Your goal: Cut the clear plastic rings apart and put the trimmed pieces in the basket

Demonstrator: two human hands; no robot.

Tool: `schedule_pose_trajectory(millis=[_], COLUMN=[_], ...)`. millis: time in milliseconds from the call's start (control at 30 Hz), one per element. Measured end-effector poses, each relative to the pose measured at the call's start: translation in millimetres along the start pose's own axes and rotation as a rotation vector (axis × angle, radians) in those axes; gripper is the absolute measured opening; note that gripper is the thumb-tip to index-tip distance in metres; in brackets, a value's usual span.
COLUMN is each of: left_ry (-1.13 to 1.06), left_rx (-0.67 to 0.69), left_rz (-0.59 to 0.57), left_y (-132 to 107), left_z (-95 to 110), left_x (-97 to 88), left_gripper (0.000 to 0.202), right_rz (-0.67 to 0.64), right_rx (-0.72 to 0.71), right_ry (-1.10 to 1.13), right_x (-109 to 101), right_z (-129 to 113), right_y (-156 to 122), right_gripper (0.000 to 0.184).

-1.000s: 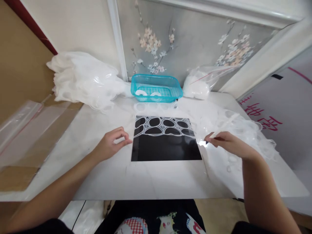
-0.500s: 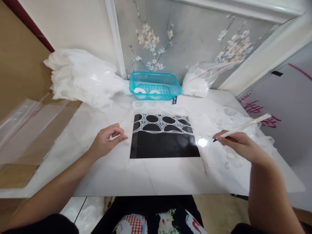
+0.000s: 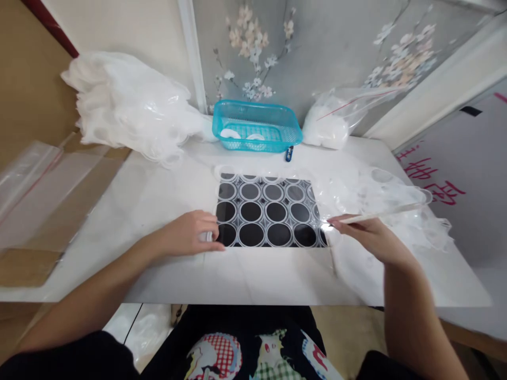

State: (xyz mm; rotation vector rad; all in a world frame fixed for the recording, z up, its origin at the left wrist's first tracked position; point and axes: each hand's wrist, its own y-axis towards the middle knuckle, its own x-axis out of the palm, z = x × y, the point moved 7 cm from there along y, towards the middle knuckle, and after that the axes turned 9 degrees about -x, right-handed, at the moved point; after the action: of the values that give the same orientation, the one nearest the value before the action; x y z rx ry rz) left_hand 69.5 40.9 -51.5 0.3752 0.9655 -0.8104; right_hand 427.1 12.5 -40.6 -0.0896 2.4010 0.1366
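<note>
at the far left, a clear bag with a red stripe (image 3: pixel 29 192) lies over brown board (image 3: pixel 24 279) on the white table (image 3: pixel 245 277). behind it, a bulky white bundle (image 3: pixel 127 105) in shiny plastic sits near the wall.

the person's left hand (image 3: pixel 192 232) is at the left edge of the ring-patterned film (image 3: pixel 264 212), near its lower corner. its fingers are curled, with the thumb set a little apart below them; whether they pinch the film cannot be told.

the film lies flat between the two hands, over a black sheet (image 3: pixel 250 212) whose dark surface shows through the rings. beyond it stands a turquoise basket (image 3: pixel 273 145) with white curved pieces (image 3: pixel 229 134) in it, and a small blue item (image 3: pixel 289 153) lies just in front of its right end. right of the basket is a bag with white contents (image 3: pixel 327 126).

the right hand (image 3: pixel 368 232) is closed around a slim white tool (image 3: pixel 382 213), its tip at the film's right edge. the two hands are well apart. past the right hand lies a loose heap of clear film (image 3: pixel 431 229).
</note>
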Motion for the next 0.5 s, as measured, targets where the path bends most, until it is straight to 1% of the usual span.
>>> schedule_pose_trajectory(millis=[67,100,133,167,233,300,333,400,500], left_ry=[0.058,0.096,0.134,0.168,0.22,0.249,0.255,0.244,0.189], left_rx=[-0.051,-0.078,-0.101,-0.12,-0.16,-0.197,-0.213,-0.244,-0.281], left_rz=[0.201,0.298,0.374,0.418,0.445,0.428,0.423,0.412,0.37], left_y=[3,3,4,5,7,8,9,9,8], left_z=[-6,-9,-11,-13,-14,-15,-15,-16,-24], left_x=[-7.3,-10.5,-12.2,-11.9,-8.2,-3.2,-1.3,1.5,4.3], left_gripper=[0.031,0.029,0.027,0.027,0.032,0.041,0.047,0.056,0.059], right_rz=[-0.052,-0.072,-0.092,-0.109,-0.178,-0.234,-0.258,-0.289,-0.295], right_rx=[0.033,0.019,-0.019,-0.072,-0.148,-0.201,-0.223,-0.265,-0.297], right_ry=[0.116,0.143,0.177,0.218,0.284,0.351,0.376,0.394,0.355], right_x=[36,55,75,94,130,158,169,184,193], right_z=[-14,-25,-38,-53,-79,-98,-105,-113,-114], right_y=[15,24,33,42,56,67,71,77,79], right_gripper=[0.036,0.033,0.03,0.027,0.021,0.019,0.02,0.02,0.02])
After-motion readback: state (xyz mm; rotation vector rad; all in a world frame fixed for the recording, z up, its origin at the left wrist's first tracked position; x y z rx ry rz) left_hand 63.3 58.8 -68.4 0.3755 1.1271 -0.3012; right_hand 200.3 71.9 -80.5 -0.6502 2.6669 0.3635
